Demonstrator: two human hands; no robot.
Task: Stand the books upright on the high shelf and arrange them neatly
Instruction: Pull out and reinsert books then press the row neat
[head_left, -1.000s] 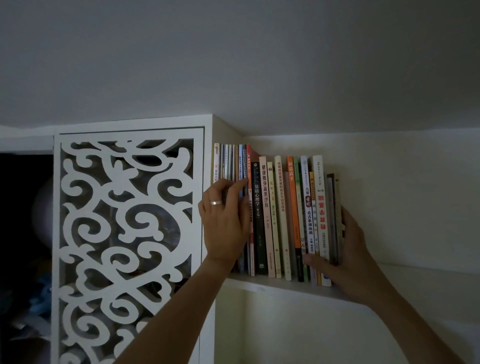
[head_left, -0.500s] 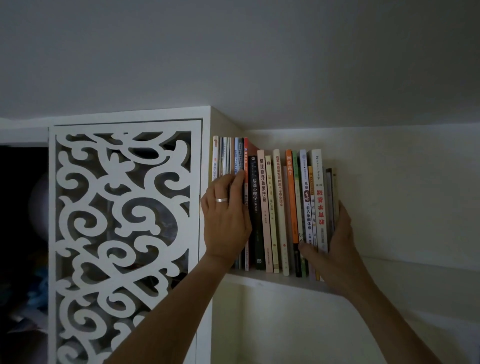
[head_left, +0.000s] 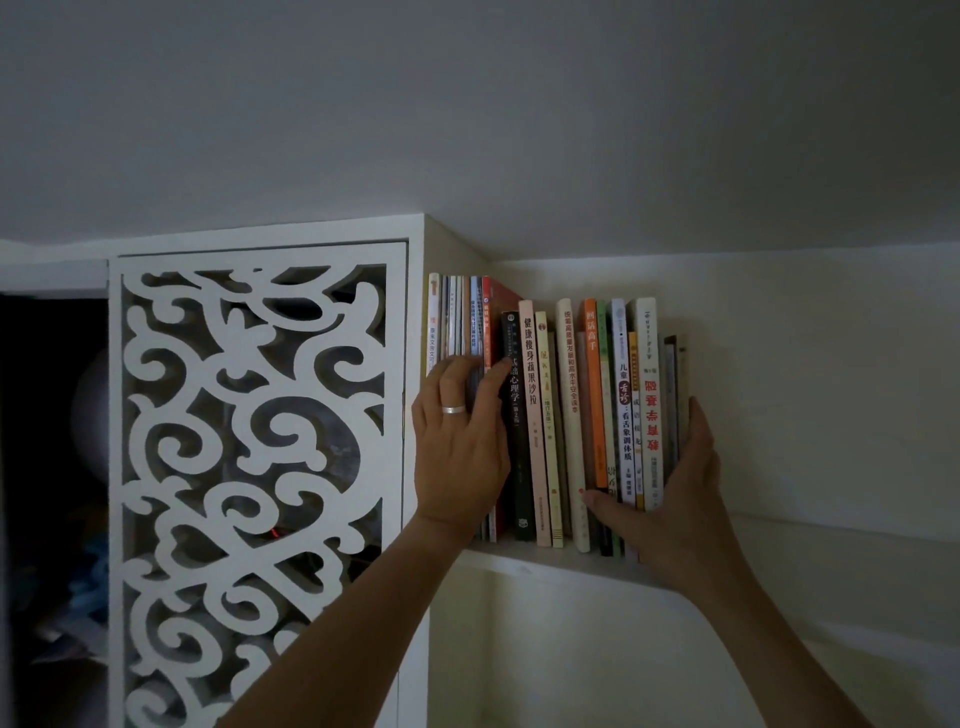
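Note:
A row of books (head_left: 566, 415) stands upright on the high white shelf (head_left: 535, 562), packed against the cabinet side on the left. My left hand (head_left: 460, 441), wearing a ring, lies flat on the spines of the thin books at the left end, with its fingertips reaching a black book (head_left: 517, 467). At the row's right end is my right hand (head_left: 680, 499). Its palm and straight fingers press against the last book's cover, and its thumb lies across the lower spines. The books' bottoms behind both hands are hidden.
A white cabinet door with scroll-shaped cutouts (head_left: 260, 467) stands left of the books, with a dark opening (head_left: 47, 467) beyond it. The ceiling (head_left: 519, 130) is close above. To the right of the books the shelf runs on along the pale wall (head_left: 831, 389).
The books, which leaned a little, now stand straighter and closer together. My left fingertips have slid right onto the black spine. My right hand stays at the right end.

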